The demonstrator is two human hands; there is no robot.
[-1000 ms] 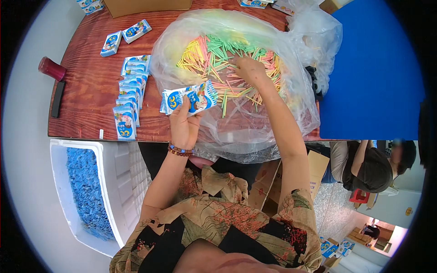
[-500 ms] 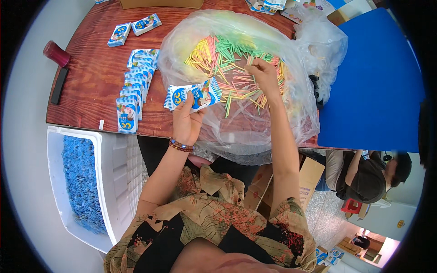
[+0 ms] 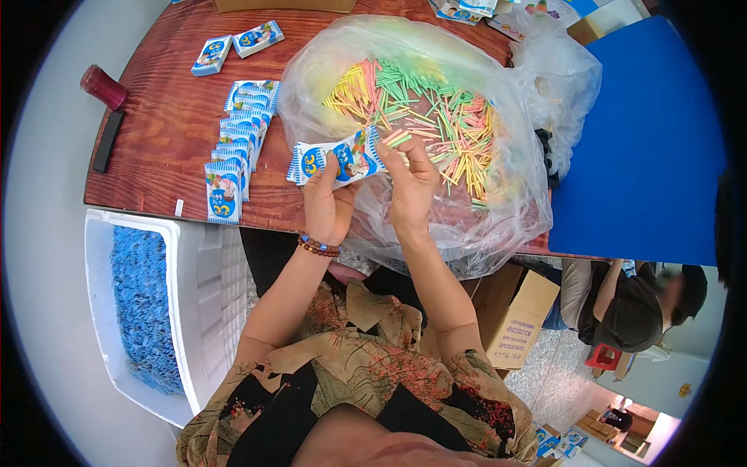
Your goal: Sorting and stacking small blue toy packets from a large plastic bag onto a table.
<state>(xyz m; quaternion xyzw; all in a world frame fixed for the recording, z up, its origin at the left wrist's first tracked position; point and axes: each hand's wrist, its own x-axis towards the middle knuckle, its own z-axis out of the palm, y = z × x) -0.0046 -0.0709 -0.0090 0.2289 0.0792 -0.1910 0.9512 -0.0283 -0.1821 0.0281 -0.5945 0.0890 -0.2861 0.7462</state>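
Observation:
My left hand (image 3: pixel 328 204) grips a blue-and-white sachet (image 3: pixel 354 159), thumb on top; a further sachet edge seems to show beneath it. At the sachet's right end, my right hand (image 3: pixel 412 187) pinches a few short coloured sticks (image 3: pixel 398 138), pink and green among them. Whether that end of the sachet is open I cannot tell. Behind and to the right of both hands, a clear plastic bag (image 3: pixel 311 47) lies spread on the table, holding many loose sticks (image 3: pixel 408 82) in yellow, pink and green.
Overlapping sachets (image 3: pixel 233 148) form a row left of the bag, with two small packs (image 3: pixel 212 56) beyond. A dark red cup (image 3: pixel 103 87) stands near the table's left edge. Below it is a white foam box (image 3: pixel 173 311) of blue pieces. A blue board (image 3: pixel 638 148) lies right; a person (image 3: pixel 630 307) sits beyond.
My right hand has come left and nearer, from over the stick pile to the sachet's right end, carrying sticks. My left hand keeps its hold. The whole view has shifted slightly.

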